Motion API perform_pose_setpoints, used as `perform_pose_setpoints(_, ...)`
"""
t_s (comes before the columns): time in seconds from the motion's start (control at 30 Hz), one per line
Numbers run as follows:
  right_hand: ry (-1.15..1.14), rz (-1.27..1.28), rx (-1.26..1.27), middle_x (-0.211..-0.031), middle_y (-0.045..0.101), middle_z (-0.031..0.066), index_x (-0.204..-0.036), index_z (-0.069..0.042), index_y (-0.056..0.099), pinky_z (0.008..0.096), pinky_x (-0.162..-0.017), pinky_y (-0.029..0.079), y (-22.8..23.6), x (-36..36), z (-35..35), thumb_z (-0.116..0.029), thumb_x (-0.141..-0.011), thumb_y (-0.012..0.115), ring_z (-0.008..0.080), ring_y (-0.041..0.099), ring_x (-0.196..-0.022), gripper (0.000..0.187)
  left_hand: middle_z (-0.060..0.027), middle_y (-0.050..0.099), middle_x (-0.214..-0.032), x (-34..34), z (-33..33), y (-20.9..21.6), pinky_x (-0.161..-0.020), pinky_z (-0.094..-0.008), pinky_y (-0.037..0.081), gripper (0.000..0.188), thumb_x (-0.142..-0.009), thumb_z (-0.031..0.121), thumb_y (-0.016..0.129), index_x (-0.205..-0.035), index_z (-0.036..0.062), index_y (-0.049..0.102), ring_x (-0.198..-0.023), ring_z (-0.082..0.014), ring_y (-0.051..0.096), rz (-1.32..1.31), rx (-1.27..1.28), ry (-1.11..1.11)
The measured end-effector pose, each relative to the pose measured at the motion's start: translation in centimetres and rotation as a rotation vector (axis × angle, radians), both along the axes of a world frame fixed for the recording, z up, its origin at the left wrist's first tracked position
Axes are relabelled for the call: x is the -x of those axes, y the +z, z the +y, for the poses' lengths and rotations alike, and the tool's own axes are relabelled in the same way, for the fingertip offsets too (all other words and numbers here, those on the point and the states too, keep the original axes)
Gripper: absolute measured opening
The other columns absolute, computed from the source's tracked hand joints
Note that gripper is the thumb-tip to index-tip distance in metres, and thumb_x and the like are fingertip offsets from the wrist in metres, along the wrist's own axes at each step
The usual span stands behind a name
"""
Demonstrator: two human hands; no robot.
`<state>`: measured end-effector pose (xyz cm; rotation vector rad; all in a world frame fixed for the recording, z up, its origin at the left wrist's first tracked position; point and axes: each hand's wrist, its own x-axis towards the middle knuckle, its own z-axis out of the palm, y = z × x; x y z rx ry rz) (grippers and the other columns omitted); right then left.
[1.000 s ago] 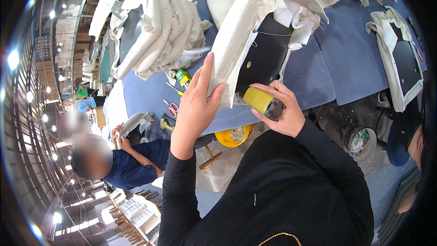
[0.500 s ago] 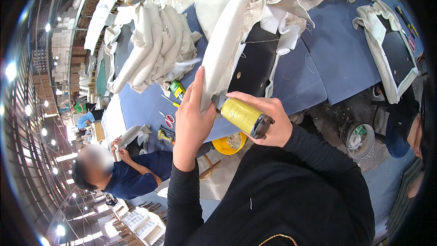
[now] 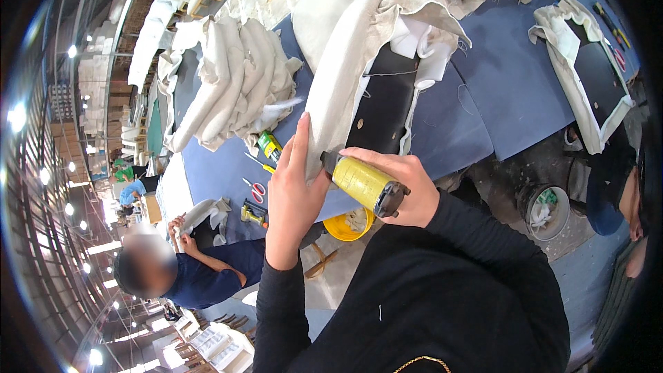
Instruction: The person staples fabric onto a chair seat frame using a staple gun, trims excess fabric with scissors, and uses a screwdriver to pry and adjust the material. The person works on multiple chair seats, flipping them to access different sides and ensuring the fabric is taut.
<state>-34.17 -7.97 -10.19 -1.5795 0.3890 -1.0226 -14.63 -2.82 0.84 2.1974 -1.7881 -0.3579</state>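
My right hand (image 3: 407,190) grips a yellow, black-ended cylindrical tool (image 3: 362,183), its tip against the edge of a cream fabric-covered cushion panel (image 3: 345,76) with a black underside (image 3: 383,103). My left hand (image 3: 293,193) lies flat with fingers together against the cream fabric beside the tool. The panel rests on a blue worktable (image 3: 476,90). Both my forearms are in black sleeves.
A pile of cream covers (image 3: 228,83) lies to the left. Scissors (image 3: 255,188) and small tools sit near the table edge. A yellow bucket (image 3: 349,224) stands below. A person in blue (image 3: 207,276) works at left; another panel (image 3: 590,76) lies right.
The view shifted, so both hands sit lower in the picture. My right hand has turned the yellow tool so that its tip meets the fabric edge beside my left hand.
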Motion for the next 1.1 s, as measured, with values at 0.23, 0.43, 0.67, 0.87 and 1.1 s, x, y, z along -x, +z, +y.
perform_pose_setpoints(0.23, 0.069, 0.036, -0.085, -0.141, 0.073, 0.0235, -0.159, -0.007, 0.056, 0.0433, -0.107, 0.062, 0.1, 0.3, -0.3, -0.008, -0.074, 0.089, 0.0398, 0.077, -0.121, 0.092, -0.0211, 0.068, -0.147, -0.6, 0.1, -0.6, -0.099, -0.0487, 0.062, 0.098, -0.087, 0.001, 0.076, -0.175, 0.0210, 0.038, -0.124, -0.0435, 0.074, -0.040, 0.039, -0.046)
perform_pose_setpoints(0.43, 0.035, -0.005, -0.061, -0.136, 0.077, 0.0201, -0.155, -0.006, 0.062, 0.0388, -0.103, 0.062, 1.0, 0.3, 0.3, 0.000, -0.081, 0.084, 0.0355, 0.079, -0.120, 0.077, -0.0209, 0.067, -0.147, -1.4, 0.0, -0.7, -0.100, -0.0485, 0.061, 0.100, -0.085, -0.002, 0.075, -0.175, 0.0215, 0.038, -0.124, -0.0442, 0.073, -0.028, 0.046, -0.074)
perform_pose_setpoints(0.67, 0.068, 0.029, -0.056, -0.141, 0.075, 0.0195, -0.157, -0.006, 0.059, 0.0396, -0.106, 0.061, 1.1, -0.2, 0.1, 0.000, -0.080, 0.082, 0.0361, 0.077, -0.123, 0.081, -0.0276, 0.070, -0.141, -0.7, -0.1, 0.0, -0.108, -0.0481, 0.056, 0.098, -0.084, -0.006, 0.070, -0.175, 0.0167, 0.040, -0.130, -0.0456, 0.071, 0.032, -0.007, -0.025)
perform_pose_setpoints(0.87, 0.084, 0.002, -0.115, -0.140, 0.075, 0.0213, -0.159, -0.007, 0.057, 0.0433, -0.106, 0.061, 0.7, -0.4, 0.1, -0.004, -0.079, 0.084, 0.0380, 0.077, -0.125, 0.084, -0.0240, 0.059, -0.162, -3.5, 0.4, 0.4, -0.119, -0.0447, 0.050, 0.093, -0.088, -0.001, 0.070, -0.175, 0.0112, 0.038, -0.145, -0.0400, 0.062, 0.248, -0.020, -0.175)
perform_pose_setpoints(1.1, 0.058, -0.020, -0.098, -0.142, 0.074, 0.0191, -0.156, -0.005, 0.060, 0.0396, -0.107, 0.060, 1.3, -0.1, 1.0, 0.003, -0.082, 0.081, 0.0365, 0.076, -0.127, 0.077, -0.0243, 0.055, -0.167, -3.7, 0.7, 0.4, -0.124, -0.0438, 0.045, 0.091, -0.087, 0.000, 0.068, -0.173, 0.0094, 0.042, -0.153, -0.0379, 0.057, 0.385, -0.124, -0.071)
